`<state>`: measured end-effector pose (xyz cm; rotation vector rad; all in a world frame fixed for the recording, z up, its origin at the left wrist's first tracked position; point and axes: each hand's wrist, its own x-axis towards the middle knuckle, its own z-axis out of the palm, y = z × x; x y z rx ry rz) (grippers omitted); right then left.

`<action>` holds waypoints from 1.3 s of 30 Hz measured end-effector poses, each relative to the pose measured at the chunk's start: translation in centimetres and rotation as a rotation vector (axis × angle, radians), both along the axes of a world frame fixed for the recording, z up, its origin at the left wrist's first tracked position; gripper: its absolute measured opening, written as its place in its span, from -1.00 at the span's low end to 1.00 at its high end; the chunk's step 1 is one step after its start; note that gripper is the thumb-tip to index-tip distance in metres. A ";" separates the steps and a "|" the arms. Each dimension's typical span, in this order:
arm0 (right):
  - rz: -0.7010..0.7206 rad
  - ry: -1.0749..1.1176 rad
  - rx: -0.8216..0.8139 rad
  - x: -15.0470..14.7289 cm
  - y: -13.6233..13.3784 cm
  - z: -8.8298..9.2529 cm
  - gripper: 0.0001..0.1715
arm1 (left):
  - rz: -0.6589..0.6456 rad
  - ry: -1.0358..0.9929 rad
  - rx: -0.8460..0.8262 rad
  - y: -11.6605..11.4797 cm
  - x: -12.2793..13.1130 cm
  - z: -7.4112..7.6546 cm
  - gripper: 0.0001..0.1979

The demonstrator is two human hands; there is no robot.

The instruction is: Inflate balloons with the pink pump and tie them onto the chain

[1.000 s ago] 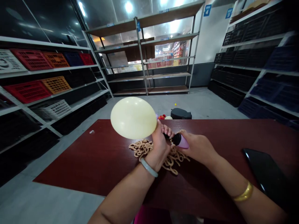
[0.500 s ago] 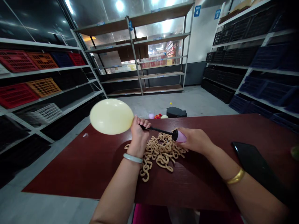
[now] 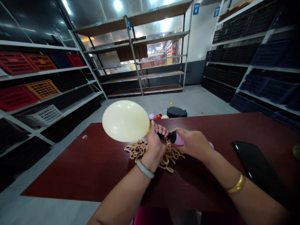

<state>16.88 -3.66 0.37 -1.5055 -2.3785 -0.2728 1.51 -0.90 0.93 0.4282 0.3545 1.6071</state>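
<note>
A pale yellow balloon (image 3: 126, 121), round and inflated, is on the left of my left hand (image 3: 156, 137). That hand's fingers are wrapped round the balloon's neck and the black end of a hand pump. My right hand (image 3: 195, 143) grips the pump's lilac body (image 3: 179, 140), which shows beside a black collar (image 3: 172, 137); a lilac end also peeks out behind the wrist. Both hands are close together, above a heap of tan, curly, ring-like pieces (image 3: 167, 162) on the dark red table (image 3: 77, 168). The balloon's mouth is hidden in my fingers.
A black phone-like slab (image 3: 257, 165) lies at the table's right. Beyond the far edge are a dark grey case (image 3: 177, 112) and small balloons (image 3: 164, 117) on the floor. Racks with crates (image 3: 42, 88) line both sides, with metal shelving (image 3: 161, 75) at the back.
My left hand has moved right toward my right hand, bringing the balloon along. The pump's black rod, long between the hands before, is now pushed in. The balloon looks a little bigger.
</note>
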 end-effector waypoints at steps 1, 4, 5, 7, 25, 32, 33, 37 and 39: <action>0.002 0.008 0.003 -0.2 -0.1 0.0 -0.52 | -0.010 0.008 -0.003 -0.2 0.4 -0.2 -0.54; 0.004 0.021 -0.001 -0.6 -0.2 -0.1 -0.54 | -0.009 0.022 -0.019 -0.4 1.0 -0.5 -0.53; 0.004 0.023 -0.007 -0.6 -0.1 -0.1 -0.54 | -0.007 0.025 -0.027 -0.4 0.9 -0.6 -0.53; 0.001 0.030 -0.027 -0.6 0.1 -0.4 -0.54 | -0.005 0.025 -0.055 0.1 0.6 -0.8 -0.53; -0.014 -0.004 -0.047 1.7 1.1 -0.3 -0.43 | 0.100 -0.038 0.070 1.6 -5.5 2.4 -0.56; 0.020 0.039 -0.014 0.0 0.3 -0.6 -0.51 | -0.025 0.002 -0.014 -0.1 0.2 0.0 -0.53; 0.028 0.045 -0.009 -0.1 0.3 -0.6 -0.52 | -0.034 0.009 -0.026 -0.2 0.6 -0.2 -0.53; 0.038 0.057 -0.014 -0.3 0.3 -0.8 -0.53 | -0.038 0.023 -0.065 -0.1 0.9 -0.8 -0.53; 0.033 0.063 -0.030 -0.2 0.4 -1.0 -0.52 | -0.029 0.029 -0.085 0.4 0.2 -0.7 -0.53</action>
